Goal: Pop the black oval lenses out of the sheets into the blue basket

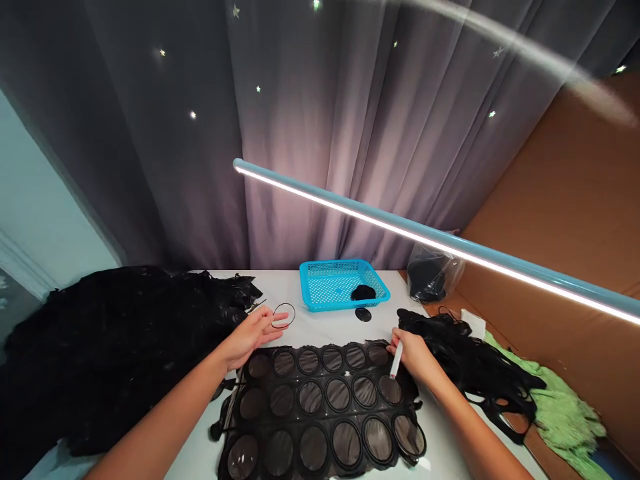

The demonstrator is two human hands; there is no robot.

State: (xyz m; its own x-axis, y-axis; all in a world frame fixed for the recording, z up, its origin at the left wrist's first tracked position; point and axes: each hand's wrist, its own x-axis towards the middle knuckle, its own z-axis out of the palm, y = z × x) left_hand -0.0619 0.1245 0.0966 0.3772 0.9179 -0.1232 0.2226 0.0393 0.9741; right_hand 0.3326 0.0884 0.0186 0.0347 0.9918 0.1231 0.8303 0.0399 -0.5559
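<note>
1. The black sheet (320,417) of ringed rounds lay flat on the tabletop (280,287) at the bottom centre of the frame, its long axis running left to right, with three rows of six rounds in view.
2. The right hand (407,350), at the sheet's upper right corner, was closed around a slim white tool (397,360). The tool's long axis ran downward and slightly left, and its tip stood at the upper edge of the last round (390,389) in the middle row, so this hand was much the nearer to that round; whether the tip touched it, I could not tell.
3. The left hand (253,333), above the sheet's upper left corner, seemed to pinch a thin black ring (295,315) between thumb and forefinger, the other fingers spread.
4. A blue basket (330,307) stood above the sheet at centre, with a black piece (363,292) inside and a black disc (363,315) just in front.
5. A large black heap (115,353) filled the lower left, beside the left forearm; black scraps (475,353) lay right of the right hand, near green cloth (555,400).
6. Nothing visible stood between the tool tip and the round.
</note>
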